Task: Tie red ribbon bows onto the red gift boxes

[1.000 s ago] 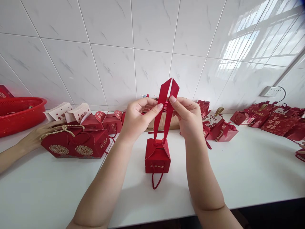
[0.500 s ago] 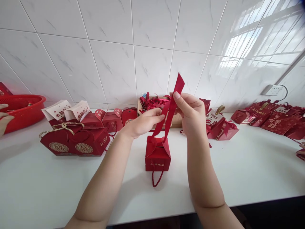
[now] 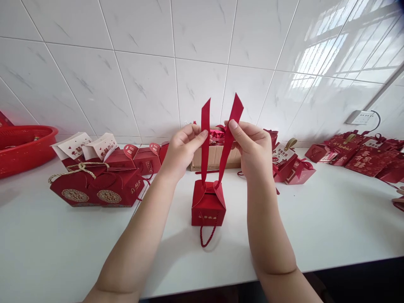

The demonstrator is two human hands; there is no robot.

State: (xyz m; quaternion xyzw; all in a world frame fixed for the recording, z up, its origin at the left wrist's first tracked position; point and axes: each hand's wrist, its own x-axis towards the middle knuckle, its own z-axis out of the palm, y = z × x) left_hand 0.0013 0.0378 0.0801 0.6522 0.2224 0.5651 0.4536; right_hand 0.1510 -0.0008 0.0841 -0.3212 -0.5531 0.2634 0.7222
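A small red gift box [image 3: 208, 209] with gold lettering stands upright on the white table in front of me. A red ribbon [image 3: 205, 155] threads through its top, and its two ends rise side by side. My left hand [image 3: 186, 147] pinches the left end between thumb and fingers. The right end is pinched in my right hand [image 3: 251, 143], with its slanted tip sticking up above the thumb. Both lengths look taut between the hands and the box. A twisted red cord handle [image 3: 208, 243] hangs from the box's front onto the table.
Behind stands a cardboard box [image 3: 216, 158] of red ribbons. Red boxes with rope handles [image 3: 94, 189] sit to the left, near a red plastic basket [image 3: 27, 151]. Finished-looking gift boxes [image 3: 362, 158] crowd the right, by a wall socket [image 3: 361, 119]. Part of another hand shows at the right edge.
My left hand has moved left and now pinches the left ribbon end upright, apart from the right one. My right hand has barely moved. The other person's hand at the basket has gone from view.
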